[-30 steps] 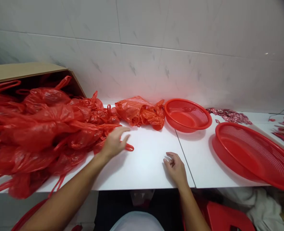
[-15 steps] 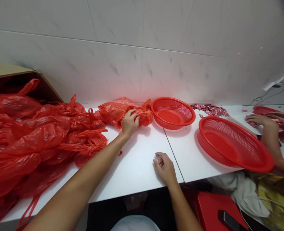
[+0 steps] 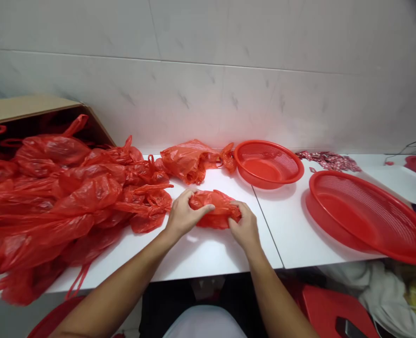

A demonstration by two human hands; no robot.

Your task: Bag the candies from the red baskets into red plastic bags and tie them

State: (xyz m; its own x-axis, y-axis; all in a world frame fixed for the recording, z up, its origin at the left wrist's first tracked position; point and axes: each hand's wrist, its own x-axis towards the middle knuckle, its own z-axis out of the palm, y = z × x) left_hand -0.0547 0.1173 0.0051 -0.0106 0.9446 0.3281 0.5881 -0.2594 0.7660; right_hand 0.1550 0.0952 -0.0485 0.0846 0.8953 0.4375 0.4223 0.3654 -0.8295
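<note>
A small red plastic bag [image 3: 213, 211] is held between my two hands just over the white table [image 3: 208, 258]. My left hand [image 3: 185, 213] grips its left side, thumb laid across the top. The bag's right end is pinched by my right hand [image 3: 243, 225]. Behind them lie a flattened red bag [image 3: 187, 157] and a small bunched red one [image 3: 228, 158]. To the left spreads a big heap of knotted red bags [image 3: 63, 197].
An open cardboard box [image 3: 28, 107] with red bags stands at the back left. Two red baskets, one round [image 3: 264, 169] and one larger [image 3: 356, 220], sit on the right. Small red packets [image 3: 329, 161] lie by the wall. Below are a red stool [image 3: 331, 310] and a phone [image 3: 349, 327].
My left hand has come forward from the back bags with a small red bag, and my right hand has moved up to grip it. The view has turned left; the other person's hands are out of sight.
</note>
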